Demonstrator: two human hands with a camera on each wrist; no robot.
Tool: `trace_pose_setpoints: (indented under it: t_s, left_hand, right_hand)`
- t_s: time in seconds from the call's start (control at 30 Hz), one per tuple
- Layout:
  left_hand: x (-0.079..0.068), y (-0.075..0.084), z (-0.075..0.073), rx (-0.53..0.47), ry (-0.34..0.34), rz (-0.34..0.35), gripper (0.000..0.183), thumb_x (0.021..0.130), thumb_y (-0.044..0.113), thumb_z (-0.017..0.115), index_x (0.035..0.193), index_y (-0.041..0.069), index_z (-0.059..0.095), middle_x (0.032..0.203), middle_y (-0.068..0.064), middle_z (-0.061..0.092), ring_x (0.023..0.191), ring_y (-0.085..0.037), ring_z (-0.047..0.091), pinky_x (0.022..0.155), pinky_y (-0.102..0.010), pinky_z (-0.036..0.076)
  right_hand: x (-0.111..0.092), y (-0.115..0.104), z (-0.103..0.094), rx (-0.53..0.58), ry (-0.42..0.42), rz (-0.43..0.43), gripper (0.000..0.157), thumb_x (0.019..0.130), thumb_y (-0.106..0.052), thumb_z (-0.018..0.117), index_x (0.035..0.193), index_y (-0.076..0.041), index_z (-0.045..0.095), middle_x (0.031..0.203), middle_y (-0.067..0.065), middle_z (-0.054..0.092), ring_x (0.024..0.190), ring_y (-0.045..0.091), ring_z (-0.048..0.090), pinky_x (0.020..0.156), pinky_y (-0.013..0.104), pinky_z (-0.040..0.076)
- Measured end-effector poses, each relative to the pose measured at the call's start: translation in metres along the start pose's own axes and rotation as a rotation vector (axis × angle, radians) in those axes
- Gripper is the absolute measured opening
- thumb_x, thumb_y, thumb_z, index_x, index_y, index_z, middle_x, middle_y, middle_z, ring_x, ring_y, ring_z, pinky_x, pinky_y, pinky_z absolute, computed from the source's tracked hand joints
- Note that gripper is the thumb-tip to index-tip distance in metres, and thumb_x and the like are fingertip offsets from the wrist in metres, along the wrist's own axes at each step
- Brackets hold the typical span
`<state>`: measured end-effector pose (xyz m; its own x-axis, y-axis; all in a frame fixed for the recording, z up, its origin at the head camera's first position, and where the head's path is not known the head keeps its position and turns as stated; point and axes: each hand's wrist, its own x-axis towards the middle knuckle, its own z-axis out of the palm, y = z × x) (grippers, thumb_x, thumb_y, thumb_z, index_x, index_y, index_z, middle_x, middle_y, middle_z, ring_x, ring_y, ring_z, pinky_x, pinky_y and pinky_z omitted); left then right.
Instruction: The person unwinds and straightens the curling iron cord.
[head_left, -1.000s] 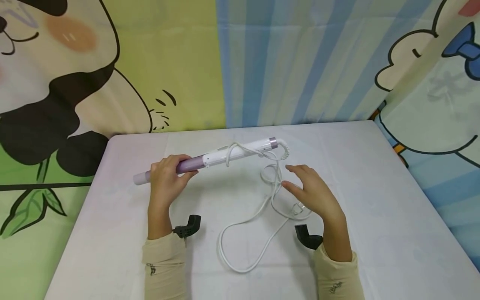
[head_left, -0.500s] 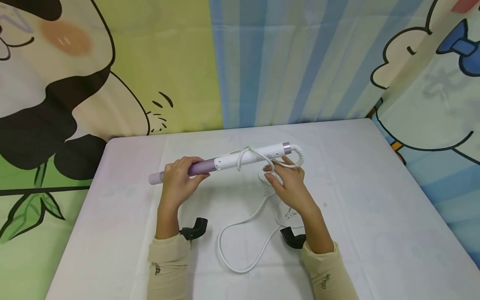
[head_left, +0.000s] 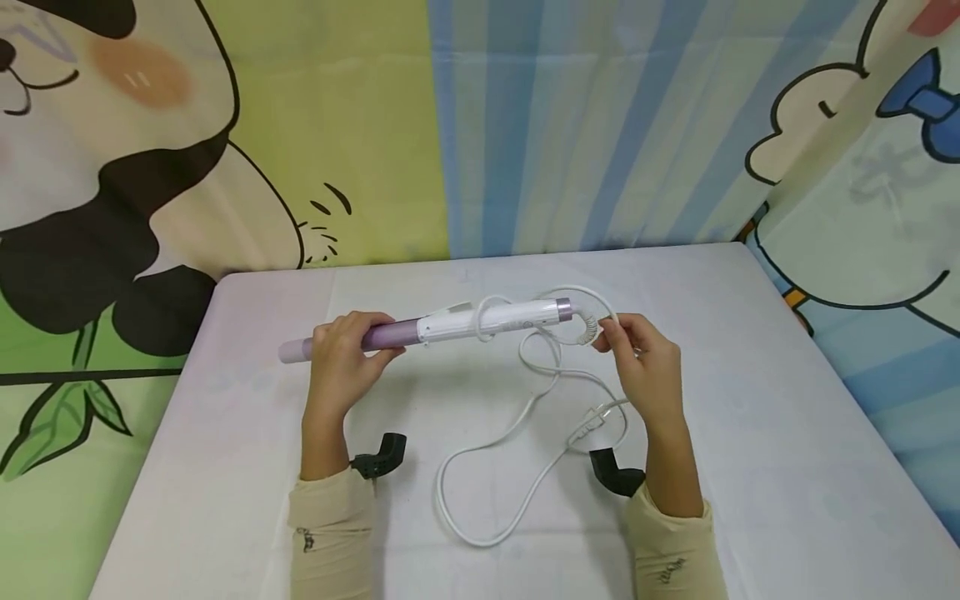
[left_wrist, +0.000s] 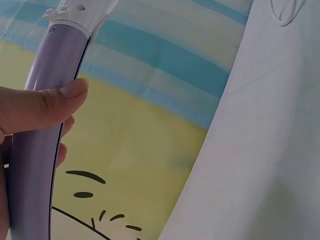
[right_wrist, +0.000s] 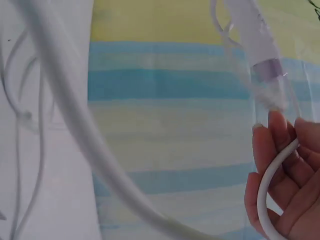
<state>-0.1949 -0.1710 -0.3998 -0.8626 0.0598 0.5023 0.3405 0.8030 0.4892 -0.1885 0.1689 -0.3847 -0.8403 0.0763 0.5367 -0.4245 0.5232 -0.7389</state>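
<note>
A slim hair straightener (head_left: 517,316) with a white handle and purple barrel is held nearly level above the table. My left hand (head_left: 341,360) grips it round the purple part, and the left wrist view shows the thumb across the barrel (left_wrist: 42,170). From the handle's right end comes a white power cord (head_left: 480,448), coiled at its base. One loop of it lies round the handle. Just right of that end, my right hand (head_left: 654,367) pinches the cord between thumb and fingers. In the right wrist view a length of cord (right_wrist: 95,145) curves close before the camera.
The rest of the cord lies in loose loops on the white table (head_left: 750,433), with a plug (head_left: 590,423) near my right wrist. Behind the table hangs a printed cartoon curtain (head_left: 570,125). Each wrist carries a black camera mount (head_left: 618,473).
My right hand reached in to the cord by the handle, took hold of it and drew it back to the right. The straightener shifted slightly right and now lies more level; my left hand kept its grip.
</note>
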Motion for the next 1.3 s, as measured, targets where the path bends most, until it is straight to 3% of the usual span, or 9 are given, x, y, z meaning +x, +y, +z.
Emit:
trace_pose_setpoints:
  t_s: [0.17,0.43,0.53,0.67,0.8,0.9,1.0,1.13,1.3]
  left_hand:
    - [-0.001,-0.005,-0.003,-0.096,0.019,-0.001,0.038,0.063,0.01,0.082,0.097,0.007,0.064,0.092,-0.011,0.067,0.086,-0.028,0.059,0.075,-0.038,0.028]
    - [-0.003,-0.007,-0.005,-0.062,0.093,-0.059,0.04,0.062,0.01,0.083,0.097,0.006,0.064,0.093,-0.014,0.066,0.087,-0.03,0.058,0.075,-0.039,0.026]
    - [-0.004,-0.007,-0.003,-0.042,0.1,-0.073,0.04,0.062,0.01,0.083,0.097,0.006,0.064,0.092,-0.014,0.066,0.086,-0.03,0.058,0.075,-0.039,0.026]
    - [-0.003,-0.005,-0.001,-0.029,0.099,-0.08,0.04,0.062,0.01,0.083,0.097,0.006,0.064,0.092,-0.013,0.066,0.086,-0.03,0.058,0.075,-0.04,0.026]
    - [0.0,-0.001,0.001,-0.012,0.097,-0.07,0.04,0.062,0.011,0.083,0.097,0.007,0.064,0.091,-0.012,0.066,0.084,-0.03,0.057,0.076,-0.041,0.028]
    - [0.003,0.004,0.003,-0.003,0.092,-0.041,0.04,0.062,0.013,0.083,0.097,0.008,0.064,0.091,-0.011,0.066,0.083,-0.029,0.057,0.076,-0.042,0.029]
    - [0.003,0.009,0.006,-0.008,0.092,-0.017,0.04,0.062,0.014,0.083,0.097,0.008,0.064,0.089,-0.011,0.066,0.082,-0.029,0.058,0.076,-0.042,0.031]
    - [0.002,0.011,0.01,0.014,0.086,-0.025,0.039,0.063,0.014,0.082,0.097,0.008,0.064,0.089,-0.011,0.066,0.083,-0.03,0.058,0.076,-0.042,0.031]
    - [0.002,0.008,0.007,0.132,0.086,-0.04,0.039,0.063,0.014,0.082,0.097,0.008,0.064,0.091,-0.012,0.067,0.084,-0.031,0.057,0.077,-0.044,0.032]
  right_hand:
    - [0.002,0.018,-0.002,-0.105,-0.144,0.194,0.025,0.093,-0.025,0.051,0.093,-0.003,0.063,0.07,0.01,0.065,0.064,0.0,0.057,0.062,0.016,0.043]
    - [-0.003,0.033,0.018,-0.39,-0.815,0.18,0.017,0.092,-0.021,0.054,0.09,-0.008,0.065,0.077,0.005,0.064,0.066,0.015,0.051,0.061,0.03,0.041]
    - [-0.006,0.025,0.028,-0.478,-0.926,0.219,0.027,0.091,-0.025,0.054,0.108,-0.005,0.063,0.096,0.01,0.066,0.083,0.023,0.059,0.075,0.041,0.046]
    - [-0.008,0.007,0.023,-0.49,-0.849,0.205,0.049,0.09,-0.031,0.055,0.131,-0.004,0.047,0.125,0.02,0.053,0.116,0.038,0.049,0.094,0.057,0.035]
    - [-0.008,-0.008,0.016,-0.311,-0.693,0.068,0.054,0.089,-0.028,0.059,0.134,-0.004,0.042,0.137,0.018,0.04,0.125,0.037,0.04,0.097,0.055,0.034]
    - [-0.01,-0.012,0.027,-0.253,-0.625,-0.054,0.059,0.087,-0.027,0.061,0.136,-0.002,0.039,0.142,0.017,0.033,0.13,0.036,0.034,0.099,0.055,0.032]
    - [-0.015,-0.011,0.049,-0.337,-0.637,-0.125,0.061,0.086,-0.03,0.062,0.136,-0.002,0.038,0.143,0.015,0.035,0.133,0.036,0.028,0.101,0.059,0.026]
    - [-0.023,-0.014,0.066,-0.322,-0.67,-0.217,0.033,0.088,-0.022,0.06,0.116,-0.005,0.058,0.112,0.006,0.063,0.11,0.025,0.055,0.096,0.053,0.032]
    - [-0.02,-0.024,0.053,-0.012,-0.342,-0.401,0.013,0.089,-0.009,0.057,0.095,-0.001,0.065,0.072,0.002,0.061,0.063,0.011,0.054,0.061,0.024,0.046]
